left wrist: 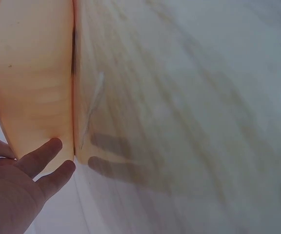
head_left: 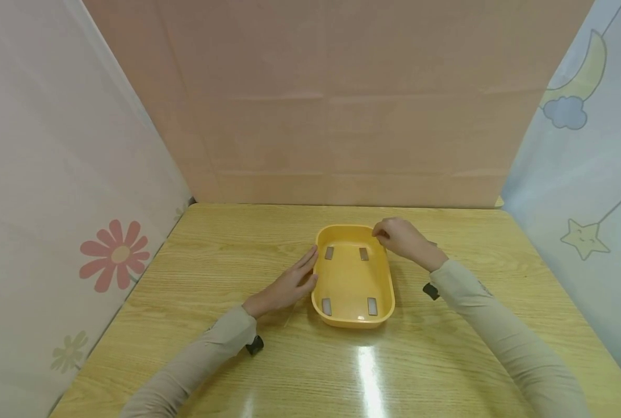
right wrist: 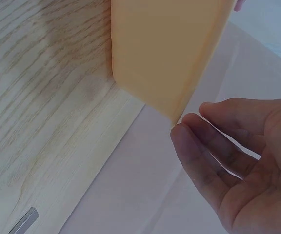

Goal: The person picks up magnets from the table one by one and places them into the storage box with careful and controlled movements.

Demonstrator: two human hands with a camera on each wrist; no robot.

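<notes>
Yellow tray [head_left: 353, 316] sits mid-table [head_left: 226, 244], 4 grey pads [head_left: 372, 306] inside. Left hand [head_left: 287, 285], fingers straight, flat against its left wall; right hand [head_left: 401, 238] w/ curled fingers pinching far-right rim. Looks like steadying/positioning; next move prob. needs even grip both sides.

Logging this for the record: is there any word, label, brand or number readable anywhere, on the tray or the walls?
None. The yellow tray shows only four plain grey pads, with no print. The side curtains carry pictures only: a flower, a star, a moon and cloud. No lettering in the wrist views either.
</notes>
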